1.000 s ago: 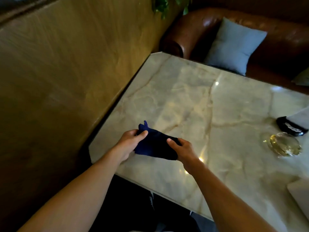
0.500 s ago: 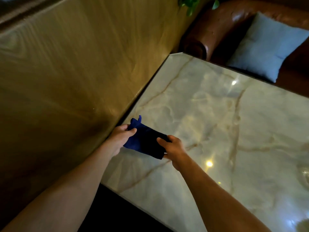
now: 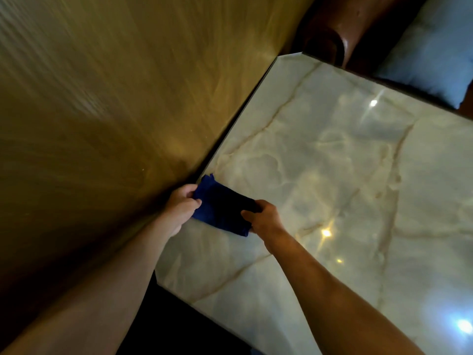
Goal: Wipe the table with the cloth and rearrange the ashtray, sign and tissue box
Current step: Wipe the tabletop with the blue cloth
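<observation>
Holding the cloth [image 3: 222, 208] with both hands, I keep it low over the near left part of the bench [image 3: 345, 175], close to the edge that runs along the wooden wall [image 3: 115, 111]. My left hand [image 3: 180, 204] takes the left end of the cloth: the thumb lies on top and the other fingers are curled under, so this grip is closed on the fabric. My right hand [image 3: 263, 219] takes the right end in the same way, thumb on top and pointing to the left, the grip closed on the cloth too. The cloth is dark blue, folded into a thick band, and it stretches between my two hands. One small corner of it sticks out past my left hand toward the wall. I cannot tell if the underside of the cloth touches the bench or hangs just above it.

The bench has a pale marble top with brown veins, and several bright light spots are reflected in it. The visible part of its surface is bare around the cloth. Both my forearms come in from the bottom of the view, the left one beside the wall and the right one over the marble. At the far end of the bench stands a brown leather sofa [image 3: 340, 29], and a light blue cushion [image 3: 432, 52] rests on it at the top right.
</observation>
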